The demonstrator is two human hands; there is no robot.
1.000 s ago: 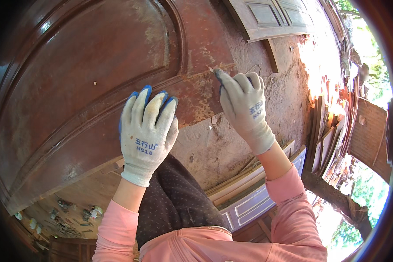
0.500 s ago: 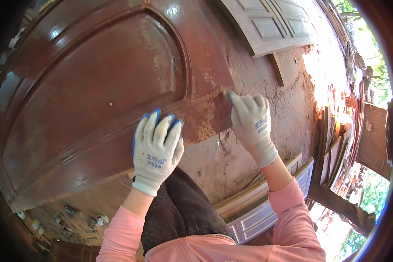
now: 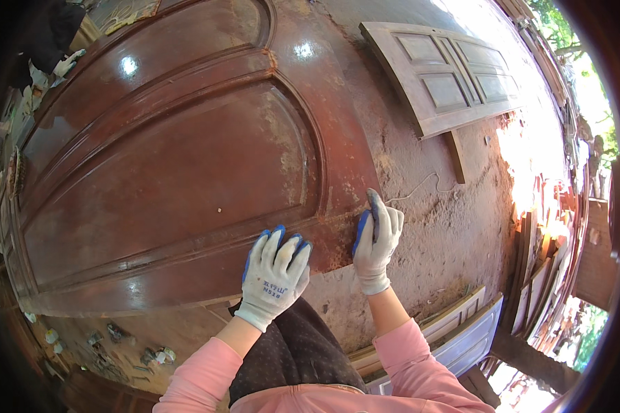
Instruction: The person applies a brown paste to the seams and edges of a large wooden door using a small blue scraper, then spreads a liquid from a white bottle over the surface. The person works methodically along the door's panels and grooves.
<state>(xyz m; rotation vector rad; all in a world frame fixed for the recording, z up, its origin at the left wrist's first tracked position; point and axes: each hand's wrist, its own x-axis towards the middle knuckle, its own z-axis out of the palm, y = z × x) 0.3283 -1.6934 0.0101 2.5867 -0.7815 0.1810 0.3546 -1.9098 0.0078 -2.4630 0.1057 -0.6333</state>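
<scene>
A large reddish-brown wooden door [image 3: 179,172] with raised curved mouldings lies in front of me, its finish worn and patchy near the right end. My left hand [image 3: 277,265], in a white glove with blue-coated fingertips, rests on the door's near edge with fingers spread. My right hand [image 3: 377,241], gloved alike, is at the door's near right corner. Its index finger points along the right edge, and the other fingers are curled in. Whatever those fingers hold, if anything, is hidden.
A greyish panelled door [image 3: 455,76] lies at the far right over a strip of wood [image 3: 456,157]. A thin pale cord [image 3: 417,189] is on the dusty ground. Pale blue panels [image 3: 461,337] lean at lower right. Small tools and scraps [image 3: 103,354] lie at lower left.
The view has shifted, showing more of the door's far side. My right hand has turned and come closer to my left, its index finger now extended. My left hand stays on the near edge.
</scene>
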